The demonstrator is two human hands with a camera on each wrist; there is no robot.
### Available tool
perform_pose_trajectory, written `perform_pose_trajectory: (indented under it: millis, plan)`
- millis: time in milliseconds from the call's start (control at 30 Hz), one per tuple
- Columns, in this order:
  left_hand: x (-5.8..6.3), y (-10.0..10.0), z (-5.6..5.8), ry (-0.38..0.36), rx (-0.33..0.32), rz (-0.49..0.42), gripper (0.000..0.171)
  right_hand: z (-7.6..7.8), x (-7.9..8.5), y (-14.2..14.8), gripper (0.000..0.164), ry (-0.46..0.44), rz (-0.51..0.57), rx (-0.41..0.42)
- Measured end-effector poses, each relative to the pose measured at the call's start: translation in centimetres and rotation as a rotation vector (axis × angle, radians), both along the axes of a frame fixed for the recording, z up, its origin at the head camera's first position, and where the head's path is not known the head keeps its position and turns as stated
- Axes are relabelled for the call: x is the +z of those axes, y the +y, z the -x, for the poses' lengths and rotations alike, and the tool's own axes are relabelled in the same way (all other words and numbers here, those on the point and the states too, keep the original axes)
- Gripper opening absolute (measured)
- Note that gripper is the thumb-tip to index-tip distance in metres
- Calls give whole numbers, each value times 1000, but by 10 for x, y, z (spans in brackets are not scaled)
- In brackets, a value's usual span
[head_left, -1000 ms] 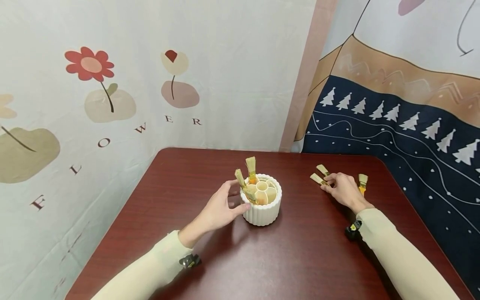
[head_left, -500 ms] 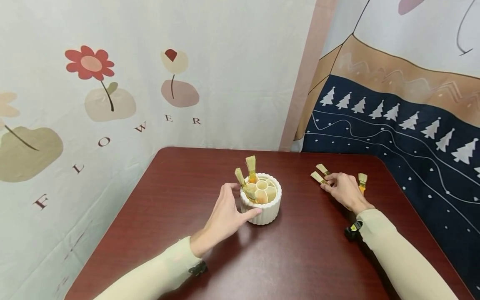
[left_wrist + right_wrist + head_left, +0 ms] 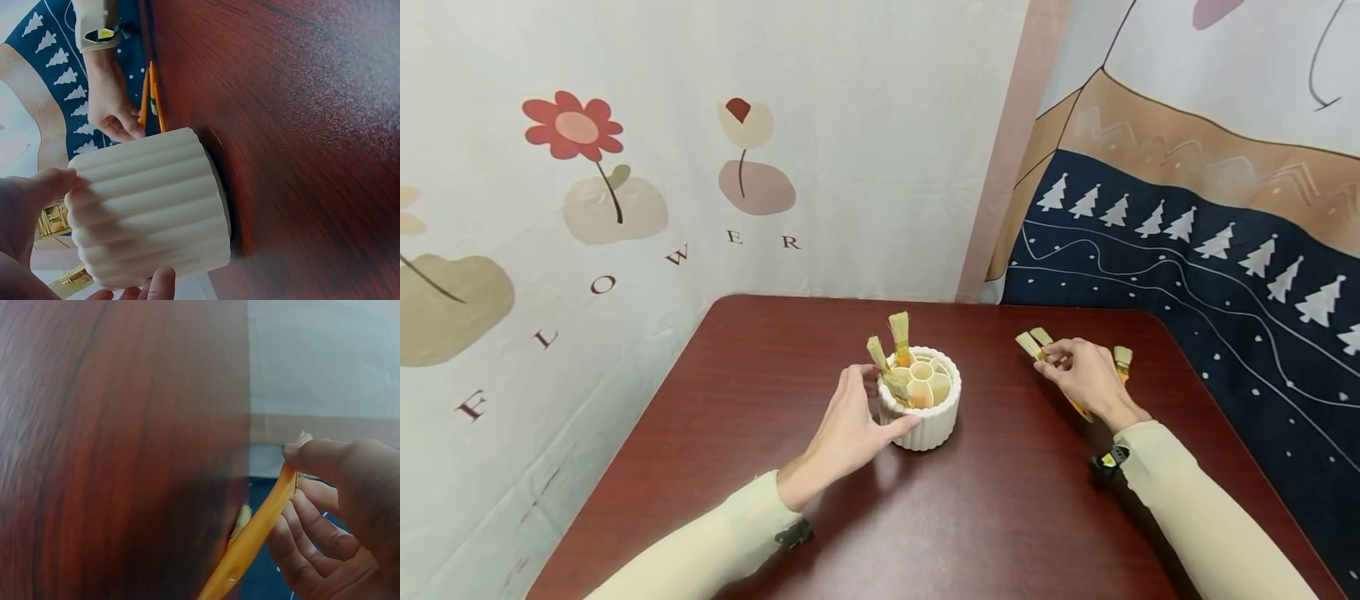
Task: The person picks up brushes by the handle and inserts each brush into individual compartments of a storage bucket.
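Note:
My left hand [image 3: 838, 437] grips the side of a white fluted pot [image 3: 934, 429], thumb on the near side and fingers around the left. Its round insert [image 3: 922, 372] is split into petal-shaped compartments. Two paintbrushes stand bristles up in the pot, one upright [image 3: 900, 332] and one leaning left [image 3: 876, 350]. At the right, my right hand [image 3: 1093, 379] pinches a paintbrush [image 3: 253, 531] by its orange handle near the bristle end. In the right wrist view, thumb and fingers hold it just above the table, handle slanting down.
Another paintbrush [image 3: 1041, 336] lies just behind the held one. To the right of my right hand is one more paintbrush [image 3: 1122, 360], partly hidden by it. The dark red table [image 3: 790, 358] meets printed fabric [image 3: 880, 167] at the back and right.
My left thumb has slid forward along the pot's near side. My right hand has lifted the pinched paintbrush slightly, and its bristles have shifted a little left, with the orange handle now showing below.

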State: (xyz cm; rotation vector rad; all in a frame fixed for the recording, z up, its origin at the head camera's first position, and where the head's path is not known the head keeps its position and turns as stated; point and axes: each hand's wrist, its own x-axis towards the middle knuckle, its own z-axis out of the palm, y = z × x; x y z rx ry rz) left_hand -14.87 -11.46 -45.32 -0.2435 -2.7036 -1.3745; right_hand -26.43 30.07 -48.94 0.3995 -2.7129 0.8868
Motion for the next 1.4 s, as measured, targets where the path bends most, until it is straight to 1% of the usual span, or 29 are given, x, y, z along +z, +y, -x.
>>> perform_pose_trajectory:
  millis: [100, 133, 233, 467, 600, 733, 967, 1133, 1400]
  plan:
    - [0, 2, 1, 5, 9, 4, 98, -4, 6, -6, 27, 16, 6, -11]
    - [0, 2, 2, 6, 14, 8, 99, -9, 13, -12, 26, 4, -11, -29]
    - [-1, 4, 3, 11, 24, 25, 101, -15, 20, -20, 27, 10, -14, -42]
    - [-2, 3, 6, 1, 21, 8, 99, -29, 36, -34, 32, 20, 27, -38]
    - [-3, 2, 7, -4, 9, 1, 97, -35, 42, -42, 33, 41, 59, -24]
    - [-3, 0, 7, 0, 4, 3, 95, -42, 46, -51, 32, 84, 104, -1]
    - [-1, 0, 9, 13, -13, 36, 91, -54, 53, -62, 35, 135, 139, 7]
    - [-1, -1, 8, 16, -23, 51, 89, -60, 58, -69, 33, 177, 158, 31]
    - [1, -1, 7, 15, -27, 49, 88, -69, 67, -76, 34, 196, 182, 55]
